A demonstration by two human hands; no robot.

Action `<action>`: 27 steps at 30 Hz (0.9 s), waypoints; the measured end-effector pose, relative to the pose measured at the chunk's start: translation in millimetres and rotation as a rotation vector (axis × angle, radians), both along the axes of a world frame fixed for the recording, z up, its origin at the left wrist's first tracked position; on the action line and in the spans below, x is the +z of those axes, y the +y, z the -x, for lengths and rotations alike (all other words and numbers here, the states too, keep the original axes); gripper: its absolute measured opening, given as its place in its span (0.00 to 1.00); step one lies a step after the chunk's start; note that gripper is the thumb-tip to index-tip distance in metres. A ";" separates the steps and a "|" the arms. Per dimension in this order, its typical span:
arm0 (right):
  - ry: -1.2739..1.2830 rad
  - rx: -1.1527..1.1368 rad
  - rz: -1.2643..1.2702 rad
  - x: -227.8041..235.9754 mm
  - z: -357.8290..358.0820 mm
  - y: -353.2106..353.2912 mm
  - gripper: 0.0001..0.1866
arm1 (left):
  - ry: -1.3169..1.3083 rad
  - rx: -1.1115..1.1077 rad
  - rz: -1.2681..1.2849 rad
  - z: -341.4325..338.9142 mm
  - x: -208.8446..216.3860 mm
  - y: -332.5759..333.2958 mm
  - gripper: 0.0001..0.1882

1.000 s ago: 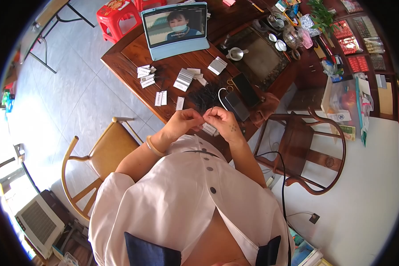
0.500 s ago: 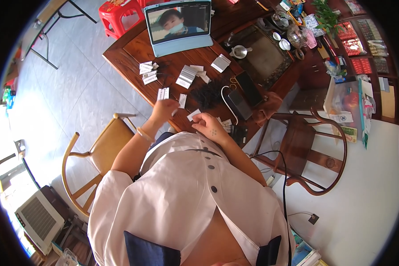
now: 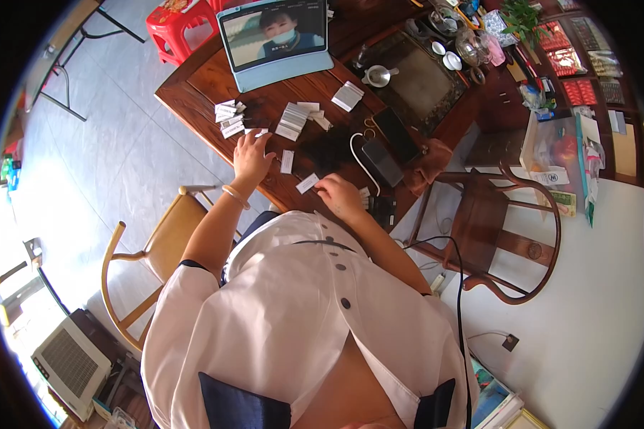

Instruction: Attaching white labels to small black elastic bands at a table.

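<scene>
My right hand (image 3: 341, 195) is closed, its fingertips pinching one end of a small white printed paper tag (image 3: 307, 184) near the table's close edge. Farther left, my left hand (image 3: 251, 159) reaches over a few white tags (image 3: 258, 132), fingers apart and fingertips at them; whether it grips one is not visible. A single tag (image 3: 287, 161) lies between the hands. Beyond them are a larger stack of white and grey tags (image 3: 293, 121), a loose pile (image 3: 228, 118) at the left and a neat bundle (image 3: 348, 96). A dark tangle of thin strands (image 3: 328, 152) lies beside the stack.
On the wooden table (image 3: 193, 80) stand a tablet in a light blue case (image 3: 283, 71), scissors (image 3: 369, 133), a phone (image 3: 397, 134), a dark device with a white cable (image 3: 382, 161) and a tea tray (image 3: 426, 82). Chairs stand left (image 3: 168, 247) and right (image 3: 479, 232); a red stool (image 3: 182, 32) is behind.
My left hand has moved forward from near the single tag to the tags at the left, its fingers spreading. My right hand keeps its tag, now slightly lower left. The whole view has shifted a little.
</scene>
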State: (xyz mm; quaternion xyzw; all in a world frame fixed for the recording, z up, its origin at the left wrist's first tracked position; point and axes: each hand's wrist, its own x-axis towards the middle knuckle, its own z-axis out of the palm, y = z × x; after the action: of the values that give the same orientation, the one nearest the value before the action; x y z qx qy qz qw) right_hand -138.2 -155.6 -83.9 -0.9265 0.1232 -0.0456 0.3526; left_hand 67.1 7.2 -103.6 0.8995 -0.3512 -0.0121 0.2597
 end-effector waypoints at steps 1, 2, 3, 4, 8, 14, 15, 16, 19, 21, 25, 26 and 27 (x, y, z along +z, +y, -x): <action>-0.056 0.102 0.125 -2.7 -4.9 1.3 0.09 | -0.003 0.002 -0.001 -2.3 -2.6 1.7 0.26; -0.059 0.104 0.125 -4.7 -9.4 1.2 0.09 | 0.038 0.091 -0.003 -5.1 -5.1 3.5 0.26; -0.062 0.148 0.192 -6.4 -13.8 0.7 0.10 | 0.079 0.180 -0.005 -8.1 -7.4 4.9 0.27; -0.065 0.194 0.258 -6.6 -17.9 2.2 0.10 | 0.078 0.185 -0.006 -10.3 -10.3 8.0 0.27; -0.013 0.215 0.334 -6.6 -32.5 6.5 0.10 | 0.097 0.283 -0.028 -15.7 -14.3 7.3 0.26; 0.075 0.227 0.445 -11.1 -38.6 13.6 0.07 | -0.128 0.108 -0.176 -34.3 -14.3 -5.0 0.12; 0.052 0.227 0.436 -11.6 -38.6 14.5 0.07 | -0.135 0.101 -0.143 -38.7 -16.6 -5.3 0.07; 0.035 0.220 0.427 -12.0 -36.3 13.7 0.06 | -0.136 0.100 -0.141 -41.5 -14.0 -7.1 0.07; 0.014 0.226 0.445 -15.6 -33.5 12.6 0.05 | -0.157 -0.045 -0.057 -51.2 -1.7 -3.5 0.04; 0.015 0.222 0.428 -16.2 -32.6 11.1 0.04 | 0.080 -0.018 0.064 -50.4 14.3 -3.5 0.05; -0.056 0.198 0.405 -17.0 -29.1 13.1 0.03 | 0.478 0.132 0.333 -28.5 -7.6 5.4 0.10; -0.058 0.203 0.403 -16.4 -30.2 13.9 0.03 | 0.521 0.197 0.316 -21.2 -16.4 7.9 0.12; -0.037 0.213 0.425 -15.7 -31.2 15.0 0.03 | 0.572 0.226 0.199 -16.6 -25.0 12.1 0.15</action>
State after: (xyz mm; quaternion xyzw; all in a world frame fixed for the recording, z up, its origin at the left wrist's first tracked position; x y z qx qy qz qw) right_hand -107.0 -140.6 -99.7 -0.9867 0.0060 -0.0502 0.1547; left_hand 83.8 19.3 -128.5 0.8632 -0.1612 -0.2010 0.4341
